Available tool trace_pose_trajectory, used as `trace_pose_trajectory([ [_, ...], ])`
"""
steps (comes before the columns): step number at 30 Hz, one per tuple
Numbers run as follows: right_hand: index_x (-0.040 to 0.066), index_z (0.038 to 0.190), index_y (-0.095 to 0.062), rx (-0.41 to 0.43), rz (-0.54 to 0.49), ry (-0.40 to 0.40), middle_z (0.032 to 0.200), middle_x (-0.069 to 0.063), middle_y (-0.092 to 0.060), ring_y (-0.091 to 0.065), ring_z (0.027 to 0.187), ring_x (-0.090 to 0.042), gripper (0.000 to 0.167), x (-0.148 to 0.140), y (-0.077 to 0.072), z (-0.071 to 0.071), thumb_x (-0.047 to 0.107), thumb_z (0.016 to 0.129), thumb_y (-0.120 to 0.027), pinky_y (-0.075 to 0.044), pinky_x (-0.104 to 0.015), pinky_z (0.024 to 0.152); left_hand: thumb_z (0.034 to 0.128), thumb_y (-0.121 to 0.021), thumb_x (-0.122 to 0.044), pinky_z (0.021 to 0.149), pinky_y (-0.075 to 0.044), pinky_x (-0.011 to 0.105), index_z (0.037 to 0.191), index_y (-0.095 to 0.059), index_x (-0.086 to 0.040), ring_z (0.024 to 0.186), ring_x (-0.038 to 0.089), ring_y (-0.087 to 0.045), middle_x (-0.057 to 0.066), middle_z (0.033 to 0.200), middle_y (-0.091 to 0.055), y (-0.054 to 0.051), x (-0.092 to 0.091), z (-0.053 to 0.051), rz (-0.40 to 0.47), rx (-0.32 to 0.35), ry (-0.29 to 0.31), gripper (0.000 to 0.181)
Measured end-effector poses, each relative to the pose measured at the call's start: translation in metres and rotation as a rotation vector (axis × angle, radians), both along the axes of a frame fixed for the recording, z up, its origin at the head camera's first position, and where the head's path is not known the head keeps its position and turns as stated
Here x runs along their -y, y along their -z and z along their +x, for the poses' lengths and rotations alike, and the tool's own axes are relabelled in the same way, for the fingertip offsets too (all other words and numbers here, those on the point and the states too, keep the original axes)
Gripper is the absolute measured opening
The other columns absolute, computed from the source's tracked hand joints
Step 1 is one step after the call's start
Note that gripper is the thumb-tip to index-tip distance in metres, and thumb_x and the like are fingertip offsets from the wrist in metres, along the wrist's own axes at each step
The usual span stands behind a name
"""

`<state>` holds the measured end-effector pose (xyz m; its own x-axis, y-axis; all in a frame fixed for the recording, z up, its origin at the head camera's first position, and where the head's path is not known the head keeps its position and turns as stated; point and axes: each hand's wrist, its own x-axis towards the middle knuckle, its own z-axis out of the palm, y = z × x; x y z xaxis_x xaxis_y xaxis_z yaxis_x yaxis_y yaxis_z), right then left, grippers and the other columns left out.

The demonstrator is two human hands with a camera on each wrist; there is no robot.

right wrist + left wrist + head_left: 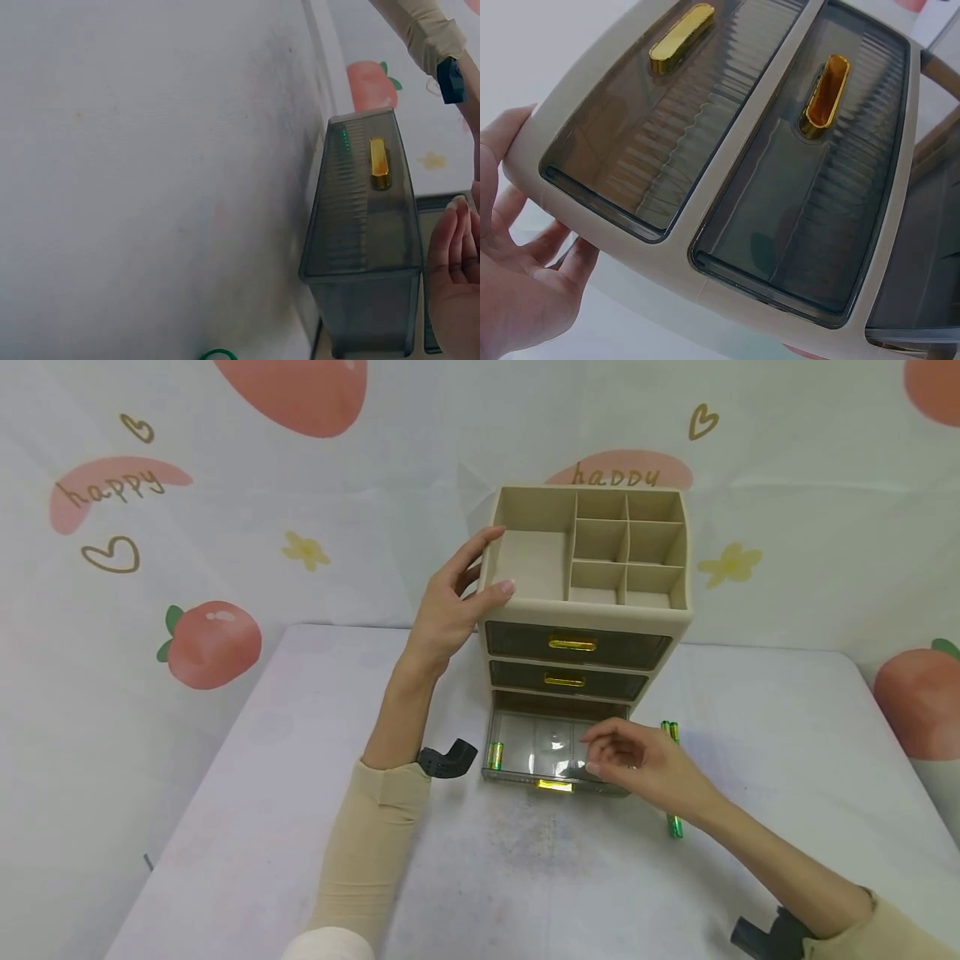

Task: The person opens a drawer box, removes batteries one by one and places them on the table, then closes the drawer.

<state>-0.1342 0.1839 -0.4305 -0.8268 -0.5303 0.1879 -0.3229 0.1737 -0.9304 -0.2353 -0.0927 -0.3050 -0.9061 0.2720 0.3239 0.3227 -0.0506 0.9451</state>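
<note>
A beige desktop organizer [585,617] with smoky drawers stands at the back of the table. My left hand [450,597] grips its upper left edge, thumb and index fingertip over the rim; the left wrist view shows fingers against its side. The bottom drawer [513,727] is pulled out, and a small green-and-gold battery [496,756] stands in its left corner. Above the drawer's right part hovers my right hand [637,760], fingers loosely bent, with nothing visible between them. Slim green batteries [675,825] lie on the table to the right, partly hidden behind this hand.
Two upper drawers [577,645] with gold handles are closed. Open compartments [600,539] form the organizer's top. A white cloth [375,510] printed with fruit hangs behind the white table [300,735]. Each wrist carries a black camera mount [447,759].
</note>
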Motion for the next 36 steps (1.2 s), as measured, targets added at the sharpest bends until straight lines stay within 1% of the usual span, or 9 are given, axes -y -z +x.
trace_pose_trajectory([
  [2, 0.003, 0.116, -0.062, 0.006, 0.002, -0.009, 0.094, -0.01, -0.066, -0.063, 0.083, -0.017, 0.025, 0.002, 0.0, -0.003, 0.0, 0.092, -0.069, -0.053, -0.025, 0.074, 0.0922, -0.065, -0.005, 0.091, -0.051, 0.038, 0.149, -0.044, -0.008, 0.135, 0.029, -0.044, 0.014, 0.153, -0.038, 0.001, 0.0, -0.001, 0.006, 0.0, 0.004, 0.061],
  [8, 0.003, 0.115, -0.063, 0.035, 0.038, 0.001, 0.097, -0.009, -0.067, -0.065, 0.086, -0.018, 0.028, 0.012, 0.002, -0.01, 0.004, 0.089, -0.073, -0.055, -0.026, 0.075, 0.092, -0.066, -0.006, 0.09, -0.051, 0.037, 0.149, -0.044, -0.007, 0.135, 0.03, -0.044, 0.015, 0.152, -0.038, 0.001, 0.001, -0.001, 0.004, -0.006, 0.0, 0.061],
  [12, 0.003, 0.117, -0.063, 0.055, 0.058, -0.006, 0.101, -0.013, -0.068, -0.066, 0.088, -0.018, 0.031, 0.02, 0.001, -0.014, 0.005, 0.088, -0.075, -0.055, -0.026, 0.077, 0.0915, -0.066, -0.005, 0.09, -0.051, 0.037, 0.148, -0.044, -0.007, 0.133, 0.03, -0.046, 0.015, 0.151, -0.04, 0.001, 0.001, -0.001, 0.007, 0.002, -0.002, 0.061],
  [17, 0.0, 0.118, -0.063, 0.047, 0.09, -0.022, 0.102, -0.012, -0.069, -0.066, 0.089, -0.018, 0.033, 0.029, 0.002, -0.017, 0.006, 0.088, -0.075, -0.055, -0.026, 0.078, 0.0916, -0.066, -0.005, 0.09, -0.051, 0.037, 0.149, -0.044, -0.007, 0.133, 0.029, -0.046, 0.016, 0.15, -0.04, 0.0, 0.001, -0.001, 0.009, 0.007, 0.003, 0.061],
  [22, 0.003, 0.117, -0.064, 0.022, 0.124, 0.0, 0.101, -0.008, -0.069, -0.066, 0.089, -0.016, 0.032, 0.036, 0.004, -0.02, 0.008, 0.088, -0.076, -0.055, -0.026, 0.079, 0.0919, -0.066, -0.006, 0.088, -0.051, 0.037, 0.15, -0.044, -0.01, 0.133, 0.028, -0.046, 0.015, 0.151, -0.04, 0.011, 0.002, -0.011, 0.012, -0.005, 0.006, 0.062],
  [24, 0.002, 0.117, -0.064, 0.021, 0.126, 0.008, 0.101, -0.008, -0.069, -0.066, 0.089, -0.016, 0.032, 0.039, 0.004, -0.021, 0.008, 0.088, -0.076, -0.055, -0.027, 0.079, 0.0919, -0.067, -0.007, 0.088, -0.052, 0.037, 0.15, -0.044, -0.012, 0.133, 0.027, -0.046, 0.013, 0.152, -0.04, 0.017, 0.003, -0.017, 0.015, -0.013, 0.007, 0.063],
  [26, 0.0, 0.117, -0.064, 0.024, 0.132, 0.012, 0.101, -0.007, -0.069, -0.066, 0.089, -0.016, 0.033, 0.041, 0.004, -0.022, 0.008, 0.087, -0.076, -0.055, -0.027, 0.079, 0.0917, -0.068, -0.008, 0.088, -0.052, 0.038, 0.15, -0.045, -0.014, 0.133, 0.025, -0.047, 0.011, 0.152, -0.04, 0.02, 0.003, -0.02, 0.015, -0.02, 0.007, 0.063],
  [30, -0.003, 0.118, -0.063, 0.047, 0.146, 0.002, 0.101, -0.008, -0.069, -0.067, 0.089, -0.015, 0.036, 0.047, 0.004, -0.023, 0.007, 0.087, -0.077, -0.055, -0.027, 0.078, 0.0916, -0.07, -0.011, 0.09, -0.052, 0.039, 0.148, -0.048, -0.019, 0.131, 0.021, -0.048, 0.007, 0.152, -0.042, 0.022, 0.003, -0.022, 0.015, -0.031, 0.007, 0.061],
  [36, -0.001, 0.118, -0.063, 0.05, 0.187, -0.01, 0.098, -0.002, -0.07, -0.068, 0.086, -0.014, 0.037, 0.056, 0.006, -0.027, 0.008, 0.086, -0.078, -0.056, -0.028, 0.076, 0.0922, -0.069, -0.012, 0.09, -0.052, 0.04, 0.147, -0.049, -0.02, 0.13, 0.021, -0.049, 0.007, 0.15, -0.043, 0.021, 0.004, -0.019, 0.015, -0.035, 0.01, 0.059],
])
